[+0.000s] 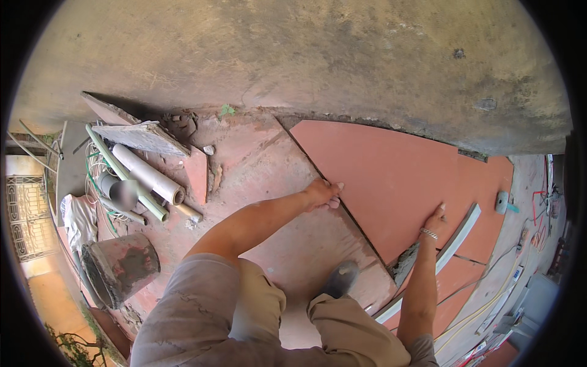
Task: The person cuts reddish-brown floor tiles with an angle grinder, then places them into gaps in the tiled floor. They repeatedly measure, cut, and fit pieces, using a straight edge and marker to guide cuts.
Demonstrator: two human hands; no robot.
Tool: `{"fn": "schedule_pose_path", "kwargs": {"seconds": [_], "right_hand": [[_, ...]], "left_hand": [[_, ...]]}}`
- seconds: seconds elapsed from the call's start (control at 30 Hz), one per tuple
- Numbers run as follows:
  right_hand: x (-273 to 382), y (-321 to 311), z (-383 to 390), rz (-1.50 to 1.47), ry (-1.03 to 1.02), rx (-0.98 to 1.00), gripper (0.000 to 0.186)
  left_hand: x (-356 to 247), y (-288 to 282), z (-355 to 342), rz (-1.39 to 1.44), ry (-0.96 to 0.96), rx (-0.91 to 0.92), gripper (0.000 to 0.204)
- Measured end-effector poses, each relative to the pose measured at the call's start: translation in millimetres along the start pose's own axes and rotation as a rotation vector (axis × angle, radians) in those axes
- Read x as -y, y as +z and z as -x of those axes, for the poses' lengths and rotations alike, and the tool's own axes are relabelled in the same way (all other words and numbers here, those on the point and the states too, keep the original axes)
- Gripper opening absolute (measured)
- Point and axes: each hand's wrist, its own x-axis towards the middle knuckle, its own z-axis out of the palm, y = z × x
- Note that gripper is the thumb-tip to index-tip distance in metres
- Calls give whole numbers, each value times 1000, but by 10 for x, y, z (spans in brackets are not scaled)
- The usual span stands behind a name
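A large terracotta tile (376, 168) lies beside the weathered wall, with a dark gap along its left edge. My left hand (325, 193) is at that edge, fingers curled against it. My right hand (436, 220), a bracelet at its wrist, grips the tile's lower right part, close to a long pale metal bar (460, 226). Dark mortar (403, 263) shows below the tile. Further right, a mallet (502, 202) rests on the adjoining tiles.
The stained wall (306, 55) runs across the top. Left are broken slabs (137, 133), pipes and rolls (147, 171), a white sack (78, 223) and a mortar-crusted bucket (122, 269). My shoe (339, 278) stands on worn paving. Cables and tools (526, 244) lie far right.
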Motion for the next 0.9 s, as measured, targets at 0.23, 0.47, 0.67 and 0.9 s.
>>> {"fn": "schedule_pose_path", "kwargs": {"seconds": [0.23, 0.47, 0.67, 0.9], "right_hand": [[50, 107, 37, 68, -15, 16, 72], [-129, 88, -135, 164, 62, 99, 80], [-370, 186, -148, 319, 9, -22, 87], [180, -151, -102, 597, 72, 271, 81]], "left_hand": [[-50, 3, -48, 5, 10, -46, 38], [-241, -94, -27, -297, -93, -5, 50], [-264, -642, -137, -987, 643, -535, 33], [-299, -1186, -366, -1282, 772, -664, 114]]}}
